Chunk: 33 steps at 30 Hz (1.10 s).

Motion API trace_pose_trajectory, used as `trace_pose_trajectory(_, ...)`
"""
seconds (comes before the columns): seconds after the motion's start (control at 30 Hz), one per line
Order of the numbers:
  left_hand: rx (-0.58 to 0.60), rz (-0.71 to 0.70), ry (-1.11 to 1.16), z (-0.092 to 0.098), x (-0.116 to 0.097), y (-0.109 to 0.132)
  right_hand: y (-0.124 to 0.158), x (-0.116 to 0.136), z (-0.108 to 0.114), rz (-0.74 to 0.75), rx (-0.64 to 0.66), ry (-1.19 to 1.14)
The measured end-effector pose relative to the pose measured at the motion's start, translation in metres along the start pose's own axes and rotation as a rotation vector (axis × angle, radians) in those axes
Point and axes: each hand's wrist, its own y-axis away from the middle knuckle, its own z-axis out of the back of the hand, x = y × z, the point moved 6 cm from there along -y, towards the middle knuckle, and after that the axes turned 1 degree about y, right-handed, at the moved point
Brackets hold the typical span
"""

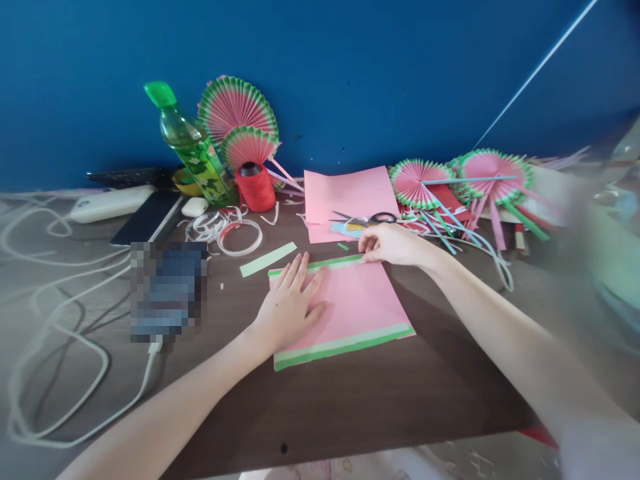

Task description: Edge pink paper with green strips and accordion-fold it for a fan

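A pink paper sheet (360, 300) lies on the dark table, with a pale and dark green strip along its near edge (345, 345). Along the far edge runs another green paper strip (330, 264). My left hand (287, 310) rests flat on the sheet's left side, fingers spread, the tips over that far strip. At the far right corner my right hand (383, 245) has its fingers pinched together on the end of the far strip; its fingertips partly hide the corner. A loose pale green strip (269, 259) lies just beyond the left hand.
Behind the sheet are scissors (383, 217) on pink paper (350, 193). Folded paper fans (240, 117), a red thread spool (255, 188), a green bottle (197, 153) and a tape roll (240, 239) stand or lie around. White cables (105, 360) and a blurred-out phone (170, 290) are left.
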Motion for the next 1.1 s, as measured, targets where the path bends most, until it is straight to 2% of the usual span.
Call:
trace_pose_trajectory(0.3, -0.015, -0.004, 0.003, 0.0, 0.001, -0.001, -0.001, -0.001, 0.0, -0.003, -0.037, 0.058)
trace_pose_trajectory(0.7, -0.02, -0.005, 0.008, 0.0, 0.0, 0.0, 0.001, 0.001, 0.0, -0.03, -0.002, 0.008)
trace_pose_trajectory(1.1, -0.024, -0.007, 0.011, 0.001, 0.0, 0.0, -0.001, -0.011, 0.0, -0.057, 0.03, -0.058)
